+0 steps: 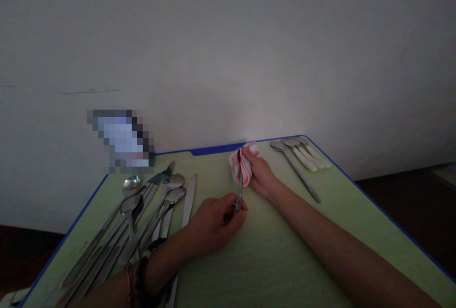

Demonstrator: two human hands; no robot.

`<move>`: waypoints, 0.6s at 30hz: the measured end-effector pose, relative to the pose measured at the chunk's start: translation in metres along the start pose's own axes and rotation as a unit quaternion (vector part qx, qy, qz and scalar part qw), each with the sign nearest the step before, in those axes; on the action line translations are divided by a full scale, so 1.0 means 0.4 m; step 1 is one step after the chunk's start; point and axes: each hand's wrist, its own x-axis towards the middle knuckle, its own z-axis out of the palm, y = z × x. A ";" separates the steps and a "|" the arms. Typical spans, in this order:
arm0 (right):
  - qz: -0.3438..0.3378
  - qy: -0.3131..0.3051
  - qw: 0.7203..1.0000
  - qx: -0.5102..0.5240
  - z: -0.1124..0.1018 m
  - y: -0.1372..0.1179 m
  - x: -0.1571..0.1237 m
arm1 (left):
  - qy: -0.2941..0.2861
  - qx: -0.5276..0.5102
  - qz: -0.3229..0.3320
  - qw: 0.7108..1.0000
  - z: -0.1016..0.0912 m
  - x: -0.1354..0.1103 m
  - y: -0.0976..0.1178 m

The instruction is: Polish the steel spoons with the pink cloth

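Over the middle of the table, my left hand [219,222] is closed around the lower end of a slim metal piece of cutlery [239,196]. Its upper end goes into the folds of a pink and white cloth [245,170], so I cannot tell its kind for sure. My right hand [261,175] pinches the cloth around that upper end. Beneath and beside my left forearm lies a loose pile of metal spoons [131,203] and knives. One table knife [190,196] lies at the pile's right edge, partly covered by my left arm.
Right of my hands lie a metal spoon [295,170] and several white-handled forks [306,154], side by side. A blurred-out device with a lit screen [123,139] leans at the back left. The green table [285,260] has a blue edge and stands against a pale wall [228,51].
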 end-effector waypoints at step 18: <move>0.008 -0.071 0.995 -0.075 0.007 -0.004 -0.008 | 0.088 0.116 0.074 0.987 0.014 0.007 -0.010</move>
